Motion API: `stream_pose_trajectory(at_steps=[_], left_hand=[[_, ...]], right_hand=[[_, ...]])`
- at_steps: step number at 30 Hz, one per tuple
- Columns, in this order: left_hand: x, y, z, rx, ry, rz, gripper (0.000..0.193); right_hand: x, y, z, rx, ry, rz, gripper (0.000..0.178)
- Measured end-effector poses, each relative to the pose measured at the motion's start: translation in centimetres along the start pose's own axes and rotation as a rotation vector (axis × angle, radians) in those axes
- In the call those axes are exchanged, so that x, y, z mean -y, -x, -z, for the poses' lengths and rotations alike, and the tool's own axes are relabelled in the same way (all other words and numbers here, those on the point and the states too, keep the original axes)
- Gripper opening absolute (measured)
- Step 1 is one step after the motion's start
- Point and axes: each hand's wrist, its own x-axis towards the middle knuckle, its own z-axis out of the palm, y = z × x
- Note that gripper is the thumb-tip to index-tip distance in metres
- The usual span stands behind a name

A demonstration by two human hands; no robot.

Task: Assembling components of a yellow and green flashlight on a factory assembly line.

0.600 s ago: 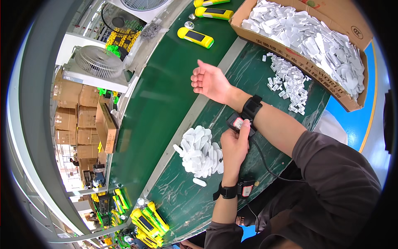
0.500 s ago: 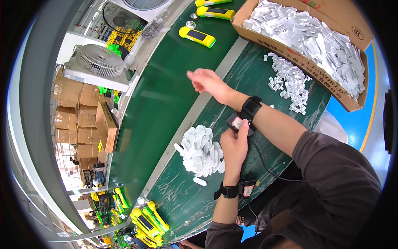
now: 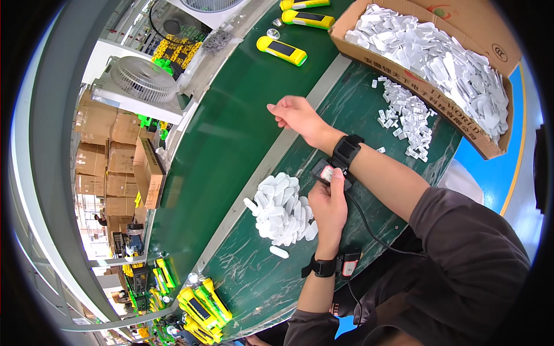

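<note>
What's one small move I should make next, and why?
Perhaps gently test whether the black device sits firmly at the right-wrist strap: your left hand grips it, your right hand holds nothing visible, and the picture doesn't show whether the device is secure.

We lose most fingertips of the left hand (image 3: 328,210) behind the black wrist device (image 3: 321,172) and cannot see into the curled right hand (image 3: 291,114). The top edge cuts off the upper fan (image 3: 212,4) and carton (image 3: 375,62). Distant lower-left clutter (image 3: 157,299) is too small for us to identify.
</note>
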Motion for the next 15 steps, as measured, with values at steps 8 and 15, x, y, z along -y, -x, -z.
stream_pose_trajectory(at_steps=[8, 15], left_hand=[[-0.4, -0.2, 0.1, 0.098, -0.175, -0.001, 0.037], [-2.3, -0.8, 2.7, 0.387, -0.382, 0.146, 0.056]], right_hand=[[-1.3, -0.9, 0.7, 0.145, -0.565, -0.09, 0.024], [-1.5, -0.9, 0.4, 0.129, -0.531, -0.05, 0.028]])
